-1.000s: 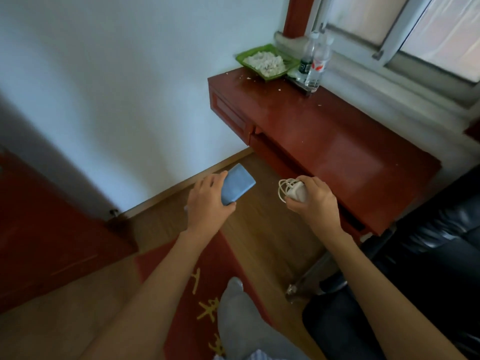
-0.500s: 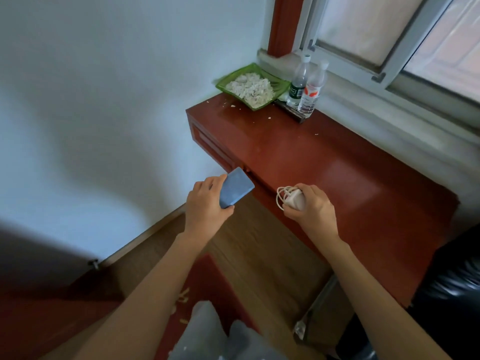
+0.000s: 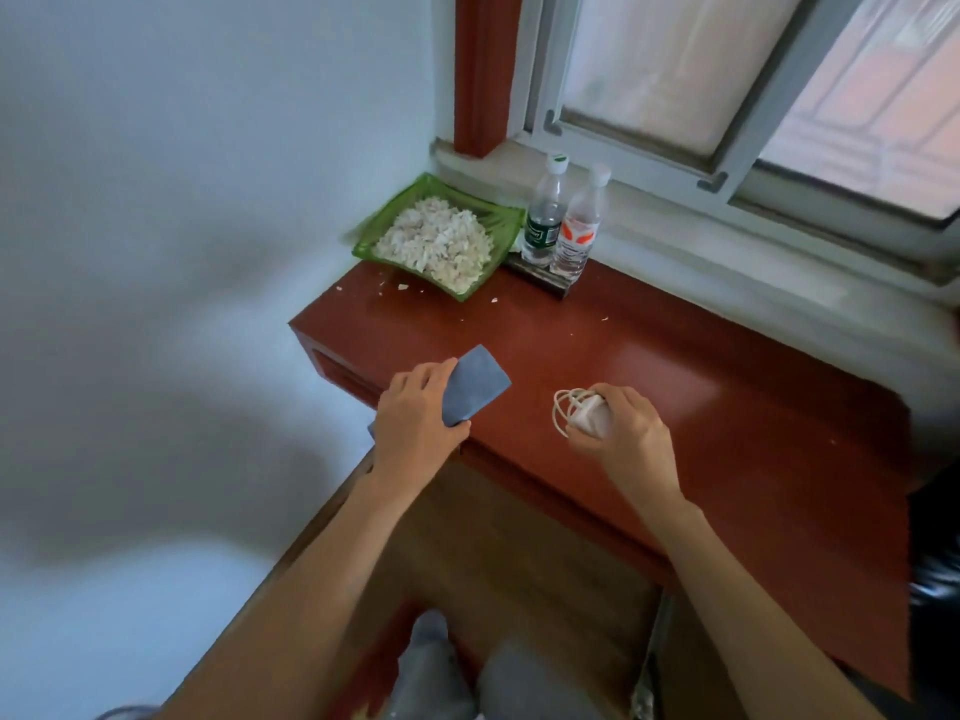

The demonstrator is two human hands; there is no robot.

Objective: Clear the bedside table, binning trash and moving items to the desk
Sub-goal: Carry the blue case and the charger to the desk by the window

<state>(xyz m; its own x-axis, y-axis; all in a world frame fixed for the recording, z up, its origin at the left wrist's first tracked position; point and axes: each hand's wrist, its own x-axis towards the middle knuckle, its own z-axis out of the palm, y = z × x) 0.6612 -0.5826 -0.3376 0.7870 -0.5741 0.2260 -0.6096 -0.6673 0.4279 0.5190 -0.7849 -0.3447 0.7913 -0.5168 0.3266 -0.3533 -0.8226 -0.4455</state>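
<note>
The tabletop [image 3: 649,387] is red-brown wood under a glossy lacquer, smooth enough to throw back pale window light near 3 o'clock. Toward 12 o'clock sits a translucent green tray [image 3: 498,220], ribbed and shiny (glass or plastic, hard to tell), heaped with dull, flaky white scraps [image 3: 436,241]. Just right of it stand two clear plastic bottles [image 3: 558,220] with printed labels and white caps. The left hand [image 3: 415,423] has in its grip a matt blue-grey case [image 3: 475,389], faintly grainy. The right hand [image 3: 623,433] has in its grip a smooth white plastic charger [image 3: 589,415] with its cream cable coiled.
</note>
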